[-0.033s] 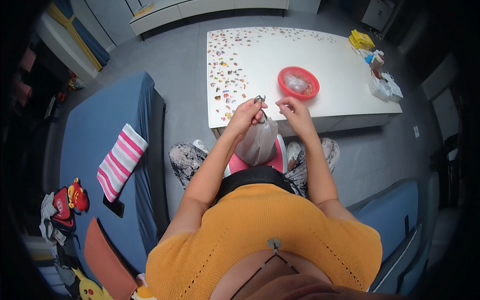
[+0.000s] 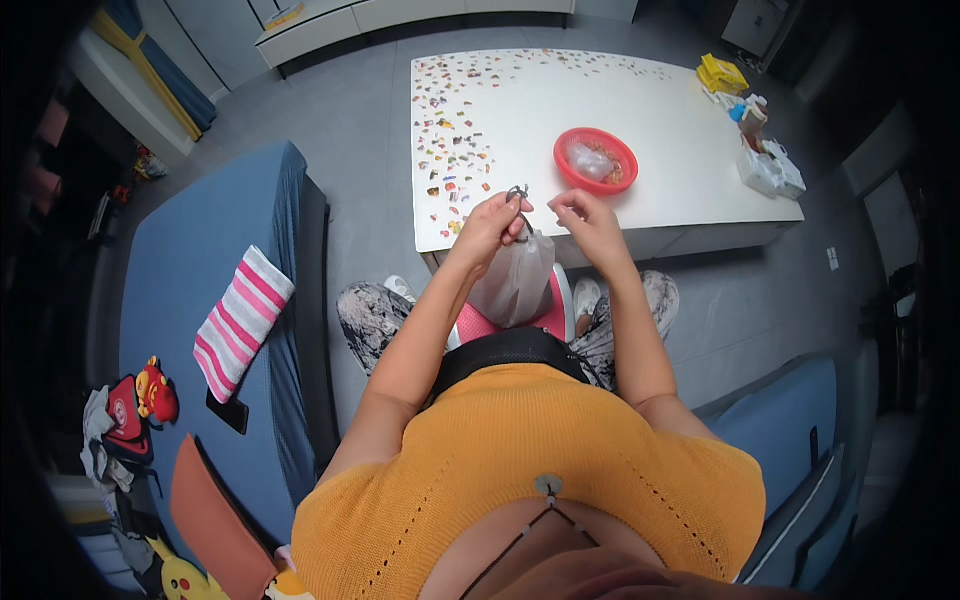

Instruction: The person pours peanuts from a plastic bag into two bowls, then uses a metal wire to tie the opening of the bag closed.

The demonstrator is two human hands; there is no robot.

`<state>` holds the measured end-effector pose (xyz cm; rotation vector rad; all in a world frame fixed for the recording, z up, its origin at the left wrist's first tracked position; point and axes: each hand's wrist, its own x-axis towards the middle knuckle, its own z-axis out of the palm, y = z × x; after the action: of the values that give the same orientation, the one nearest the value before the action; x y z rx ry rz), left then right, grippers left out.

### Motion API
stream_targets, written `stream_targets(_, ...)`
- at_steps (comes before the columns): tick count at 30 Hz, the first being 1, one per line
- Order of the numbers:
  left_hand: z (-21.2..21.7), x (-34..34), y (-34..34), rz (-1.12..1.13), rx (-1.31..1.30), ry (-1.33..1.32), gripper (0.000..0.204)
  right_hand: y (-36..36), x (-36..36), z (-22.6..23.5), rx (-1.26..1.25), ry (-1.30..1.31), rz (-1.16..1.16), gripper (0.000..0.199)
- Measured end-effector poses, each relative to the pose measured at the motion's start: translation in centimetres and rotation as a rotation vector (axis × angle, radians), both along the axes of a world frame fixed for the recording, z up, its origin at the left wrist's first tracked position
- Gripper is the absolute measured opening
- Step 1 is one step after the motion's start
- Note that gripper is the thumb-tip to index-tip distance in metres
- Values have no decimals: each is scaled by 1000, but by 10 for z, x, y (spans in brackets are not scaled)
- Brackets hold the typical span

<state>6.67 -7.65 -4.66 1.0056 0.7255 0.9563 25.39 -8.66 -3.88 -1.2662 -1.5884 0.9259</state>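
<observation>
My left hand [image 2: 492,228] is closed around a dark cord [image 2: 519,192] that loops above the fingers and trails down. Below it a translucent whitish bag [image 2: 515,280] hangs between my knees, over a pink seat or stool [image 2: 478,328]. To the right of the bag, my right hand [image 2: 592,222] is held up with thumb and fingertips brought together. Whatever is between those fingertips, if anything, is too small to make out. Beyond that hand, a red plastic bowl [image 2: 622,182] on the white table holds a clear plastic bag [image 2: 592,160] and small brownish pieces.
Many small colourful pieces [image 2: 455,125] lie spread along the left and far sides of the white table [image 2: 540,95]. A yellow pack [image 2: 720,75], bottles and a white plastic bag [image 2: 768,172] stand at its right end. A blue sofa [image 2: 215,225] with a pink-striped towel [image 2: 245,322] is at my left.
</observation>
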Motion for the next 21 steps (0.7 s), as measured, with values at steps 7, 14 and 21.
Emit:
stream_targets(7, 3, -4, 2, -95, 21, -14, 24, -4, -12, 9, 50, 8, 76, 18)
stream_targets(14, 3, -3, 6, -126, 31, 60, 25, -3, -15, 24, 198, -158, 89, 21)
stream_targets(21, 9, -2, 9, -201, 31, 71, 25, -5, -14, 37, 341, -296, 72, 12)
